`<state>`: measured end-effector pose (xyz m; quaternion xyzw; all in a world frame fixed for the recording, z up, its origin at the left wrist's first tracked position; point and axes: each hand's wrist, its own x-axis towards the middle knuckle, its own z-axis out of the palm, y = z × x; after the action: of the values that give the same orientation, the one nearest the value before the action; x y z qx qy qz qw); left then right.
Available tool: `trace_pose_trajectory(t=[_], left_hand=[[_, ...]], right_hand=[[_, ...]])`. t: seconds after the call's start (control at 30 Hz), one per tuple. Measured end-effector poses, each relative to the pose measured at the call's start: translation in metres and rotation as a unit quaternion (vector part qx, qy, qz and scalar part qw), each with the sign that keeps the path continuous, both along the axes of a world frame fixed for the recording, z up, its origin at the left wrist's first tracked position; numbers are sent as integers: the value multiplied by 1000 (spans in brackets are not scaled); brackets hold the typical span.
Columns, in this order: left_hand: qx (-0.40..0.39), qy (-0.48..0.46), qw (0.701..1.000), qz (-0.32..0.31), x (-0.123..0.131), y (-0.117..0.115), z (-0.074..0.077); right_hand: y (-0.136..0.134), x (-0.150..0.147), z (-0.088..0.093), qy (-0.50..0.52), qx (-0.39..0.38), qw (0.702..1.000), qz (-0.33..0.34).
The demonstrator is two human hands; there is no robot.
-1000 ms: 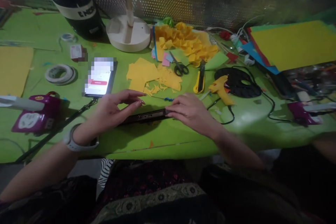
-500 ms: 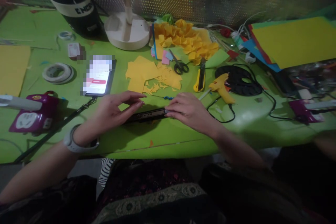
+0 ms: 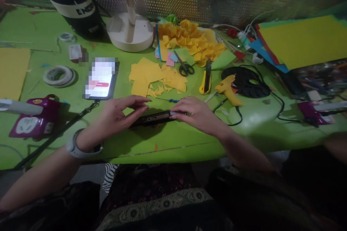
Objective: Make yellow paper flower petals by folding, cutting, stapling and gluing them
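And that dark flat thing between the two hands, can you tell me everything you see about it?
The dark thing looks slim and long, with a narrow edge facing us. A lighter brownish strip runs along that edge, with small dark slots in it. It looks hard, maybe plastic or metal. The right hand pinches its right end. The left hand hides its left end, so I can't tell how they touch, or whether it rests on the green table.

Your right hand (image 3: 193,113) grips one end of a slim dark device (image 3: 155,117); your left hand (image 3: 115,117), thumb and fingers parted, overlaps the other. Scissors (image 3: 182,64) lie beyond.
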<state>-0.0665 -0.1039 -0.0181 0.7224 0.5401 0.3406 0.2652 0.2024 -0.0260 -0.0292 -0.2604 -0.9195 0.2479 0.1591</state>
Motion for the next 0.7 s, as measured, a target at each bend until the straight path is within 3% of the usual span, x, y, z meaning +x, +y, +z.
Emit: trace_pose_trajectory(t=[0.4, 0.6, 0.7], left_hand=[[16, 16, 1000, -14, -1, 0, 0], [21, 11, 1000, -19, 1, -1, 0], [20, 12, 1000, -21, 1, -1, 0]], right_hand=[[1, 3, 9, -81, -3, 997, -13], [-2, -2, 12, -74, 2, 994, -77], [-3, -7, 7, -83, -30, 991, -98]])
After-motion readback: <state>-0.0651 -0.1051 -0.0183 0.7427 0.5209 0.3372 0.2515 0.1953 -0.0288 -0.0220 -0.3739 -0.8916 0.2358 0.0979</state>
